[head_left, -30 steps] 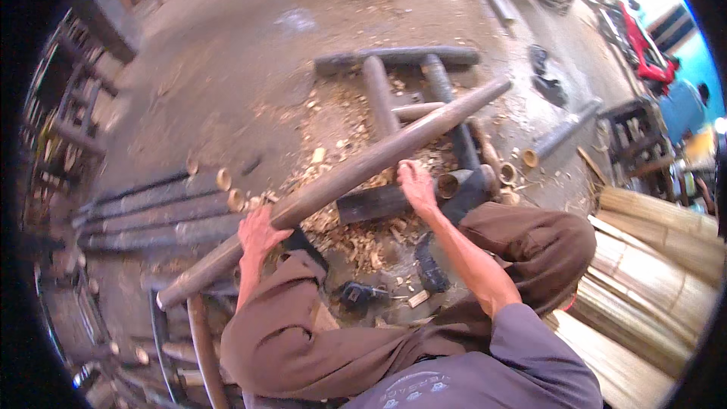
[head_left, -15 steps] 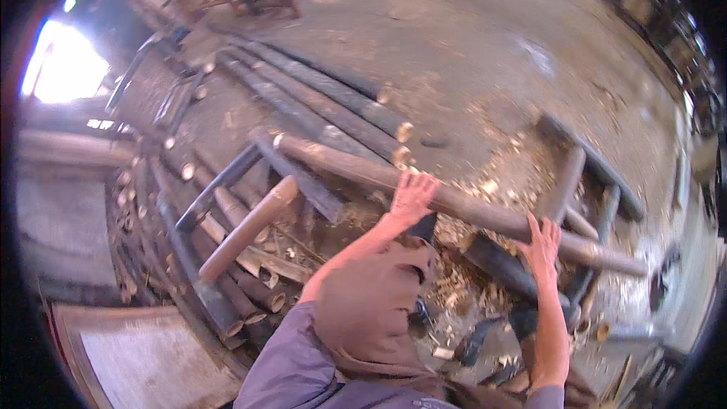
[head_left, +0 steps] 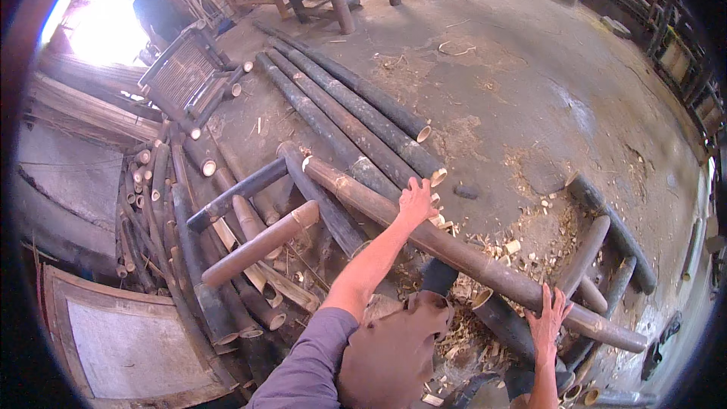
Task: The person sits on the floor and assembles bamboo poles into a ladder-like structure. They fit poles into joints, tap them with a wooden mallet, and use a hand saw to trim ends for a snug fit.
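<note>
A long brown bamboo pole (head_left: 469, 259) lies crosswise in front of me, between two dark bamboo frames. The left frame (head_left: 318, 201) has short rails, and a brown crosspiece (head_left: 261, 242) juts toward me. The right frame (head_left: 617, 231) supports the pole near its other end. My left hand (head_left: 416, 202) is over the pole's far edge near its middle, fingers apart and slightly bent; whether it touches the pole is unclear. On the pole's right part rests my right hand (head_left: 547, 316), fingers spread and lying across it. A thick dark bamboo piece (head_left: 506, 326) lies below the pole.
Several long bamboo poles (head_left: 356, 110) lie on the floor beyond. Cut lengths (head_left: 155, 189) are piled at left beside a framed panel (head_left: 136, 341). Wood chips (head_left: 530, 250) litter the floor. A bamboo chair (head_left: 185, 68) and a bamboo frame (head_left: 341, 0) stand farther back.
The view has shifted, showing more of the far floor. My left hand has gone from flat on the pole to its far edge with fingers bent. My right hand stays on the pole.
</note>
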The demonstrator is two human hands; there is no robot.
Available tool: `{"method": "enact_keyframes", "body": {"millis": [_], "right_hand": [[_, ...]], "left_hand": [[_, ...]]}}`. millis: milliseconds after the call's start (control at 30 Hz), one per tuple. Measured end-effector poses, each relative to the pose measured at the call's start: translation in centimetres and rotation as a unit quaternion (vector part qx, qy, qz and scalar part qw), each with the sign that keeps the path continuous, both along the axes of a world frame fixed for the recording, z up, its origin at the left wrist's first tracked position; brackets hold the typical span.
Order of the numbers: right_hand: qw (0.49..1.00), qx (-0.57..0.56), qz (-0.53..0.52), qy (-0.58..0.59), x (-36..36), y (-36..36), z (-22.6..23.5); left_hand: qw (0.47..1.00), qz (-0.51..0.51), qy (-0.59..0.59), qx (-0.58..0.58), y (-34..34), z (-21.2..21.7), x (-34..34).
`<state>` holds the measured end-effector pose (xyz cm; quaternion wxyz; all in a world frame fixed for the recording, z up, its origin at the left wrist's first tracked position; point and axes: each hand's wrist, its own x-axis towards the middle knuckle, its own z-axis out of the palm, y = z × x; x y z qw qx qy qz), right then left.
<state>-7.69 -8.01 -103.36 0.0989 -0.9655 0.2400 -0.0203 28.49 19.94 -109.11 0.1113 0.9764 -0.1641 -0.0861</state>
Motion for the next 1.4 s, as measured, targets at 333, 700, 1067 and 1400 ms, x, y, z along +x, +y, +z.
{"method": "enact_keyframes", "body": {"millis": [333,700,1067,1400], "right_hand": [[1.000,-0.020,0.000,0.018,1.6,0.3,-1.0],[0.999,-0.047,-0.011,0.008,0.4,1.8,-1.9],[0.999,-0.048,-0.022,0.002,0.6,1.6,-1.9],[0.998,-0.063,-0.028,0.003,0.6,1.8,-2.0]], "left_hand": [[0.997,0.030,-0.043,0.052,0.0,-2.9,1.4],[0.784,0.305,-0.029,-0.540,4.3,-0.9,0.1],[0.425,0.361,0.210,-0.803,3.7,-0.8,2.4],[0.047,0.126,0.286,-0.949,5.7,0.8,1.6]]}}
